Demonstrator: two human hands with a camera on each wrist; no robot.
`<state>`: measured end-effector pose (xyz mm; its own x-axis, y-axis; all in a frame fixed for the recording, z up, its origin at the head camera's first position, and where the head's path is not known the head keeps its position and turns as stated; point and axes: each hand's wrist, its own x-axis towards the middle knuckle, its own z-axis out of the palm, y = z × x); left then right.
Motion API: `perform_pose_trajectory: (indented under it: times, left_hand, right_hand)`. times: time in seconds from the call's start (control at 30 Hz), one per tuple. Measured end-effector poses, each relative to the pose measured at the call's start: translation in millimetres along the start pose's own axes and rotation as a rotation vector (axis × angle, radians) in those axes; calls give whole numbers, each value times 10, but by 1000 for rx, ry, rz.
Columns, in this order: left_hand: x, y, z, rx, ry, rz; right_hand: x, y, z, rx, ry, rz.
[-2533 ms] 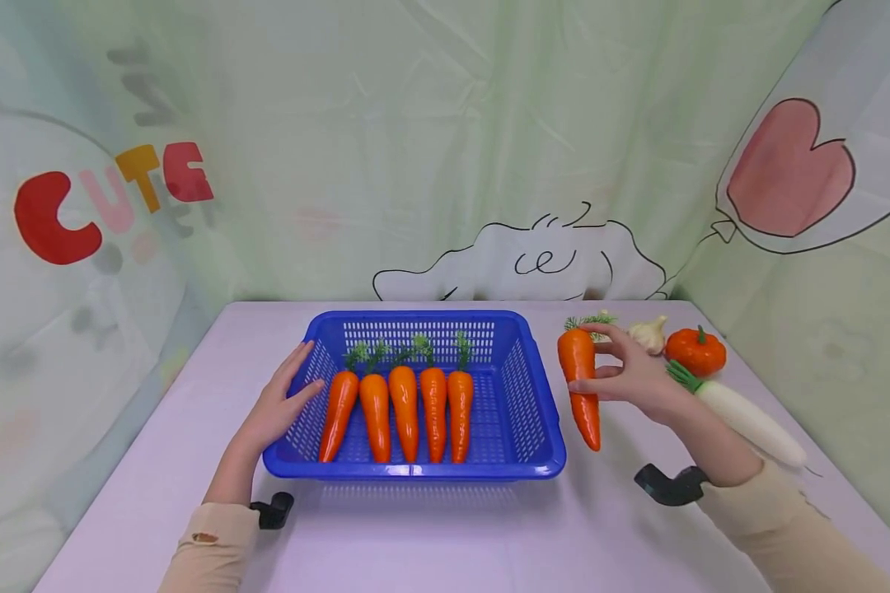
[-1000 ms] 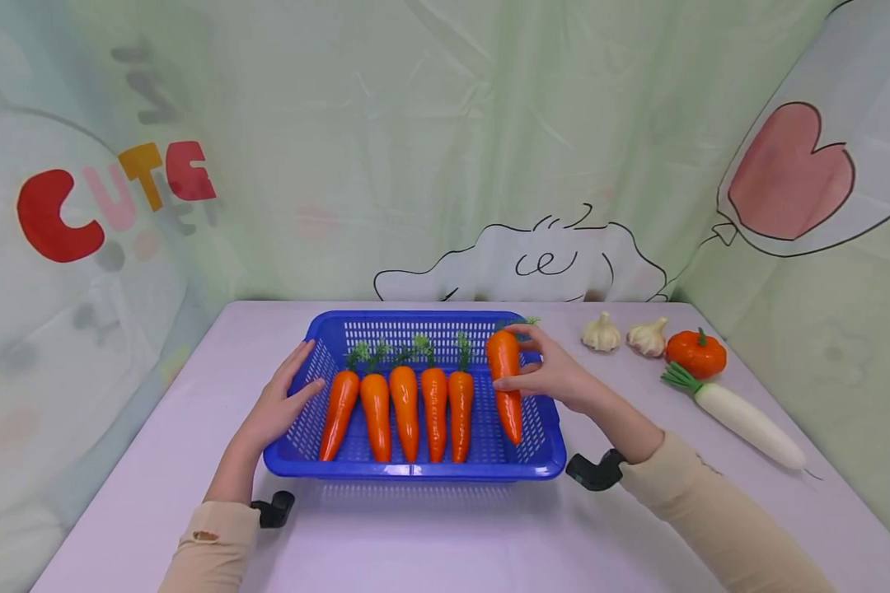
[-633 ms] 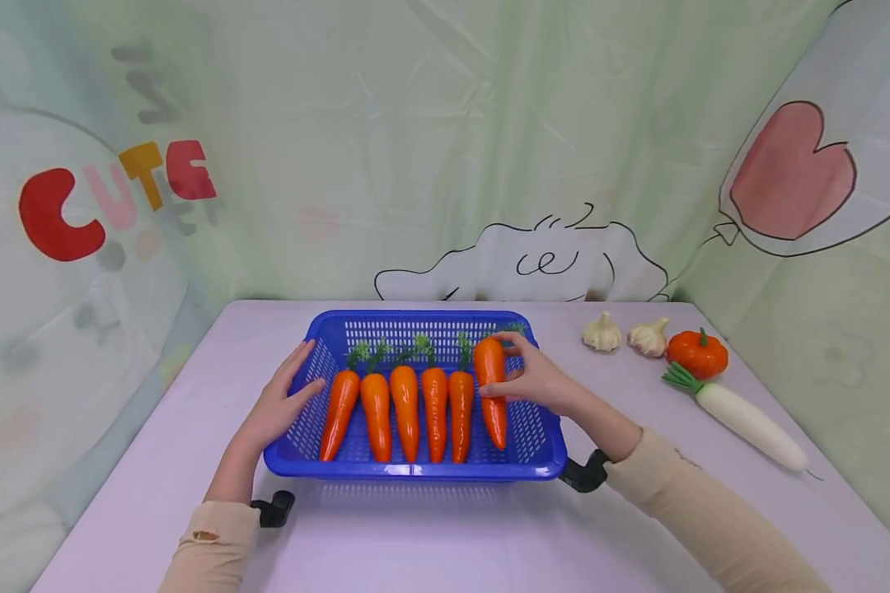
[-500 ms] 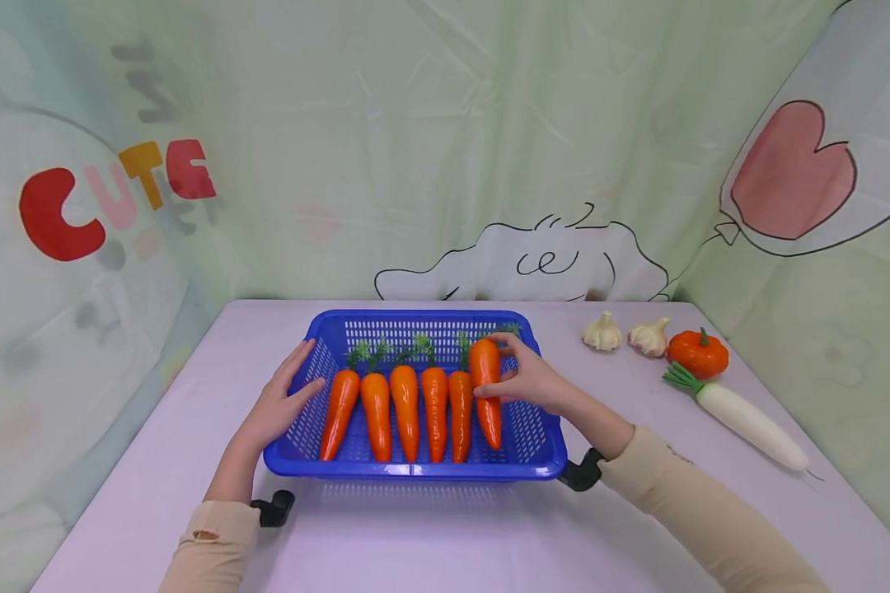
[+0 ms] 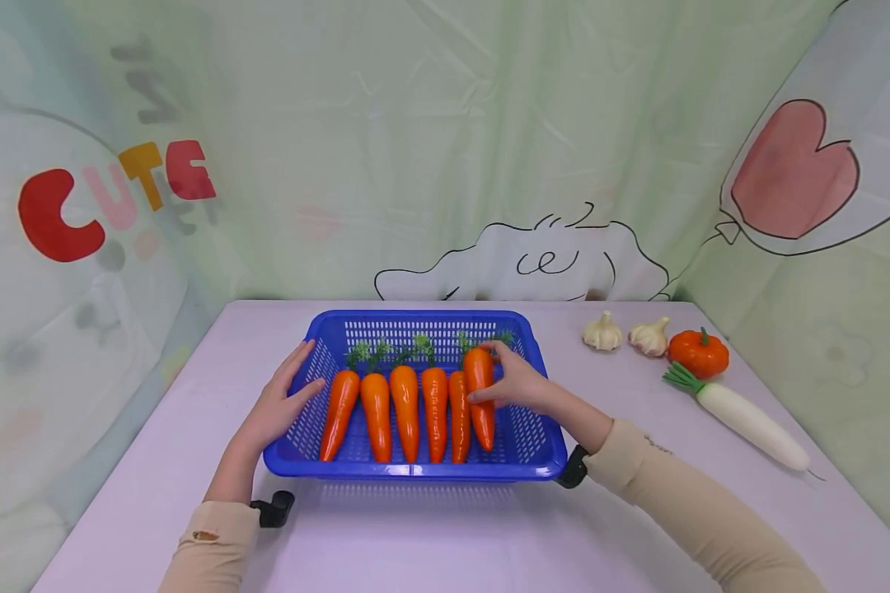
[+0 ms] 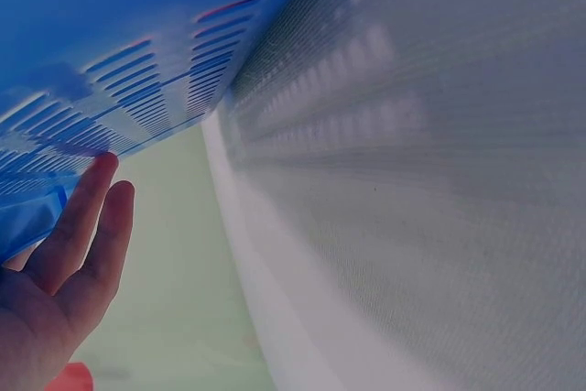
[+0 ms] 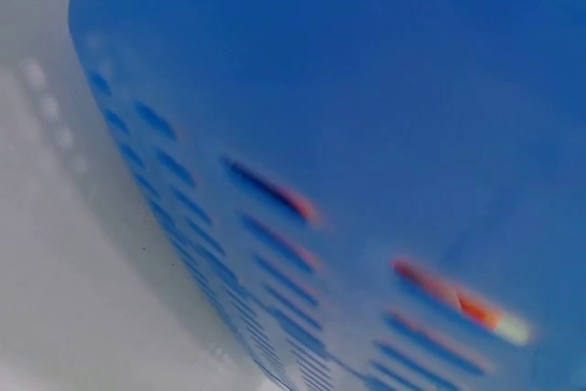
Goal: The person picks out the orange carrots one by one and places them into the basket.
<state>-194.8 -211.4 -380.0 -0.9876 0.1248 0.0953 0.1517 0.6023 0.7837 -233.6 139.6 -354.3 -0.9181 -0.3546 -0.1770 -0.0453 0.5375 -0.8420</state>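
Observation:
In the head view my right hand [image 5: 515,381] pinches an orange carrot [image 5: 479,387] between thumb and fingers, inside a blue slotted basket [image 5: 415,470]. That carrot overlaps the right side of another carrot [image 5: 458,428], the rightmost of several lying side by side with their tips toward the front. My left hand [image 5: 274,408] rests at the basket's left rim, thumb reaching over it. In the left wrist view, the extended fingers [image 6: 112,226] touch the basket's outer wall [image 6: 156,70]. The right wrist view holds only the basket wall [image 7: 348,89]; the right hand is hidden there.
Right of the basket, two garlic bulbs [image 5: 602,332] stand at the back of the pale table [image 5: 430,543]. A small orange pumpkin [image 5: 698,354] and a white radish [image 5: 752,426] with a green top lie farther right. Printed curtains [image 5: 445,165] enclose the table.
My right hand has brought the carrot leftward from beside the basket into it, then lower and against the rightmost carrot of the row. My left hand has stayed at the rim.

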Motion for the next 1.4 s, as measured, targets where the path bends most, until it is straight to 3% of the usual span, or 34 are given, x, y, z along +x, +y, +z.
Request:
perform_pose_trajectory:
  times: [0.77, 1.4]
  left_hand:
    - [-13, -29, -12, 1, 7, 0]
    - [14, -42, 2, -10, -4, 14]
  right_hand:
    - [46, 5, 111, -333, 3, 18]
    - [-85, -8, 70, -221, 52, -17]
